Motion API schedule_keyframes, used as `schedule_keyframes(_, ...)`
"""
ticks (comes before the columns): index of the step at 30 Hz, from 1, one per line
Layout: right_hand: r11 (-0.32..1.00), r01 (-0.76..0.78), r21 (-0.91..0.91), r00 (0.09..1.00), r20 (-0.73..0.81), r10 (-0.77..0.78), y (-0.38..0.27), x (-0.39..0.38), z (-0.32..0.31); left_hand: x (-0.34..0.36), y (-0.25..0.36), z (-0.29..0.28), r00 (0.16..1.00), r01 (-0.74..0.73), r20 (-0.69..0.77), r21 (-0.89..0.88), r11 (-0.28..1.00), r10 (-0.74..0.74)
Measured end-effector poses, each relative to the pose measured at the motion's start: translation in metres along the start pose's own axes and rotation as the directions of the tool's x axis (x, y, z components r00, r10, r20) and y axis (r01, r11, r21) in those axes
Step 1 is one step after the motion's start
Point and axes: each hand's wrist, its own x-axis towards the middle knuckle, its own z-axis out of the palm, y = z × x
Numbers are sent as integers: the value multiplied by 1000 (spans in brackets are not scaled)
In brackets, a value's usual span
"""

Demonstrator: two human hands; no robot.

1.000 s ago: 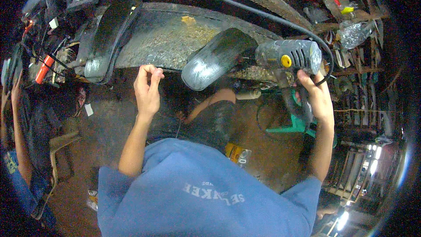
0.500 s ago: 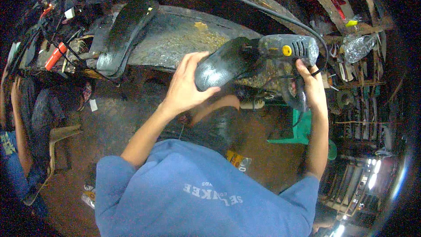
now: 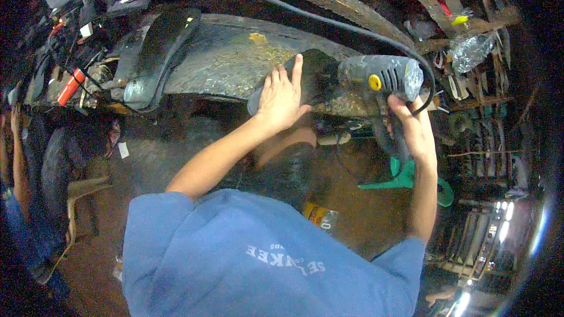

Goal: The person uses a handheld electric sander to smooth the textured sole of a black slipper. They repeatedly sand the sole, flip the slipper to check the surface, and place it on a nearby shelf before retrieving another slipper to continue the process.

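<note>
With its palm and outstretched fingers, my left hand [image 3: 281, 101] lies flat over a dark shoe sole [image 3: 320, 66] at the bench's front edge. The thumb points right, and the hand hides much of the sole. My right hand [image 3: 414, 126] is closed round the handle of a grey heat gun [image 3: 382, 71] with a yellow button and side vents. Its front end faces left, right by the sole. A black cord loops from the gun up over the bench.
More dark soles [image 3: 155, 61] lie on the worn bench [image 3: 217, 53] to the left, near an orange-handled tool [image 3: 71, 87]. A green plastic stool [image 3: 390, 182] stands below on the right. Another person's arm [image 3: 19, 158] shows at far left. Cluttered racks [image 3: 487, 141] line the right.
My left hand has gone from gripping the sole's rounded end to lying flat across it. The sole has turned its shiny face out of sight. The heat gun has shifted slightly left and down.
</note>
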Motion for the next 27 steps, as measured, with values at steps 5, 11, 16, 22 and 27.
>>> schedule_keyframes(5,993,-41,114,996,-70,49,8,-17,-14,9,6,-8,999,29,43,-15,999,-28)
schedule_keyframes(11,992,-20,122,989,-146,38,2,-38,-22,45,-38,-31,971,229,160,-426,875,-176)
schedule_keyframes(16,988,-86,129,995,-45,92,3,-32,-25,70,-91,-36,891,366,225,-870,330,-393)
schedule_keyframes(22,995,-80,66,997,15,79,8,-12,-16,33,-108,-53,950,213,112,-915,341,-293)
schedule_keyframes(27,989,1,148,998,-57,7,0,-6,-3,26,-98,-56,944,258,188,-934,247,-273)
